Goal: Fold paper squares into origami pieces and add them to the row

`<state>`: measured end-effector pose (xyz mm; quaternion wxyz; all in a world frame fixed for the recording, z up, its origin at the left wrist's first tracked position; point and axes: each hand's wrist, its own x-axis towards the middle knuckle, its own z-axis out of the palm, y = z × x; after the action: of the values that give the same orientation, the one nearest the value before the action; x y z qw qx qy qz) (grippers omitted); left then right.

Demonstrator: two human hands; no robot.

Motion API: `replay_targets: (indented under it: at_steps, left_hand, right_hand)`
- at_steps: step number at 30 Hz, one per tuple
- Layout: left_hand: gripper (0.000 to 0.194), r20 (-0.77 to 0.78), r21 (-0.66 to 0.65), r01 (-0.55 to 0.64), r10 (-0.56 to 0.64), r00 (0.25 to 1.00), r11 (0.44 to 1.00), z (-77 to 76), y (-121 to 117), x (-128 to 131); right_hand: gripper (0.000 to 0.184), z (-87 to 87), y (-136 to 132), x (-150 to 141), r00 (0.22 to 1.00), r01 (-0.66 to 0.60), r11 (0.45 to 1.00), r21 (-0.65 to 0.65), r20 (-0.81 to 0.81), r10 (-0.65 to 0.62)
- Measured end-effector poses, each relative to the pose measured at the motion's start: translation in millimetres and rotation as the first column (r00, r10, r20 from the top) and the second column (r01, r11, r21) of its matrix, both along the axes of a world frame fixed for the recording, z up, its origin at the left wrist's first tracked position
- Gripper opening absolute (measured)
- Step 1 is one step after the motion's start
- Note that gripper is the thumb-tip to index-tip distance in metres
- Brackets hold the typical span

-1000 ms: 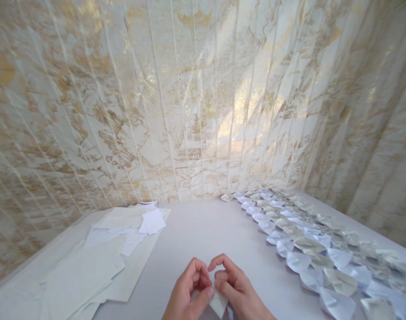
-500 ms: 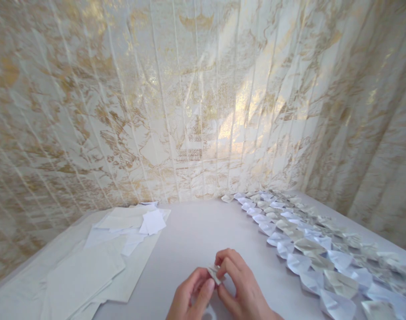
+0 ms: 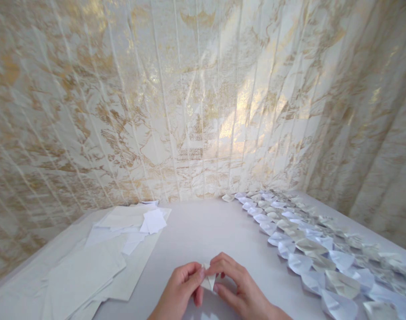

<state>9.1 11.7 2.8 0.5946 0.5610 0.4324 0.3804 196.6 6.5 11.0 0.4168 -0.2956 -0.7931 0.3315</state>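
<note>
A small folded piece of white paper [image 3: 208, 281] is pinched between both hands just above the white table [image 3: 203, 226], near its front edge. My left hand [image 3: 179, 293] grips its left side with fingertips curled in. From the right, my right hand [image 3: 238, 289] holds the other side with thumb and forefinger pressed together. Most of the paper is hidden behind the fingers.
A loose pile of white paper sheets [image 3: 103, 258] lies on the left of the table. Several folded white and silvery paper shapes [image 3: 309, 249] are laid in overlapping rows along the right side. A gold-patterned curtain [image 3: 189, 98] hangs close behind the table.
The hands have turned and refolded the small paper; it went from low at the frame's bottom edge to a raised pinch between both sets of fingertips. The hands spread slightly apart.
</note>
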Motion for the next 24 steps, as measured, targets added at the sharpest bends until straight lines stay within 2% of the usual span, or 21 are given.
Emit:
replay_targets:
  at_steps: [4,9,14,18,21,24]
  left_hand:
    - [0.056,-0.010,-0.039,0.059,-0.060,0.998,0.997,-1.8,-1,2]
    - [0.058,-0.008,-0.061,0.106,-0.107,0.994,0.992,-1.9,-1,2]
    - [0.055,-0.004,-0.061,0.113,-0.114,0.994,0.992,2.4,-6,1]
    - [0.054,0.020,-0.035,0.148,-0.147,0.989,0.988,2.1,-7,2]
    - [0.055,0.069,-0.026,0.198,-0.195,0.978,0.980,-2.7,-5,2]
    - [0.055,0.082,-0.037,0.195,-0.191,0.978,0.980,-8.2,-3,2]
  right_hand:
    - [0.006,-7.0,1,-2,1.000,0.024,1.000,-0.013,-0.018,-0.025]
    - [0.033,-8.1,0,-5,0.994,0.068,0.985,-0.159,-0.074,-0.081]
    - [0.045,-4.0,-3,-7,0.989,0.073,0.947,-0.314,-0.097,-0.108]
    - [0.046,-5.6,-3,-8,0.985,0.111,0.934,-0.340,-0.087,-0.149]
    - [0.044,-7.4,-2,-8,0.983,0.132,0.934,-0.331,-0.079,-0.167]
    - [0.044,-8.4,-3,-10,0.983,0.123,0.942,-0.313,-0.090,-0.159]
